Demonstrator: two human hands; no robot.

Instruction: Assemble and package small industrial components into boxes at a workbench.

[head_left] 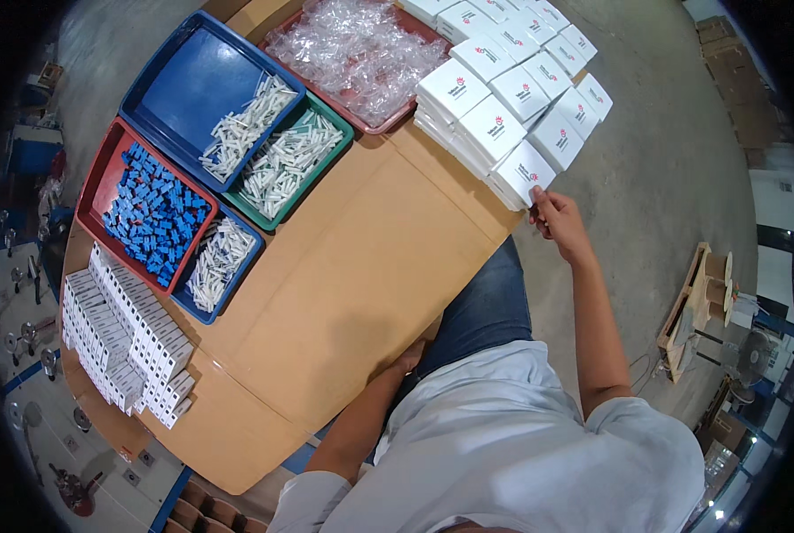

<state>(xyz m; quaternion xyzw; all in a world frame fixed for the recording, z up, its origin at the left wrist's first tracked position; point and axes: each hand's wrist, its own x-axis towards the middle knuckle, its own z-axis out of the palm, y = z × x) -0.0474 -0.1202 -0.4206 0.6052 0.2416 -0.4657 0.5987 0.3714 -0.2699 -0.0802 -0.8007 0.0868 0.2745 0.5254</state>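
My right hand (557,222) is at the near corner of the stacked flat white boxes (523,174), which have a small red mark and dark print on top. Its thumb lies on the edge of the nearest box and the other fingers curl beneath, closed on that corner. Low at the table's front edge, my left hand (410,355) is close to my lap. Its fingers are hidden, so I cannot see whether it holds anything.
On the cardboard-covered table (326,249) are a red tray of clear plastic pieces (357,53), a blue tray (188,71) and green tray (348,142) with white sticks, a red tray of blue pieces (152,213), a small blue tray (255,244), and small white boxes (121,333).
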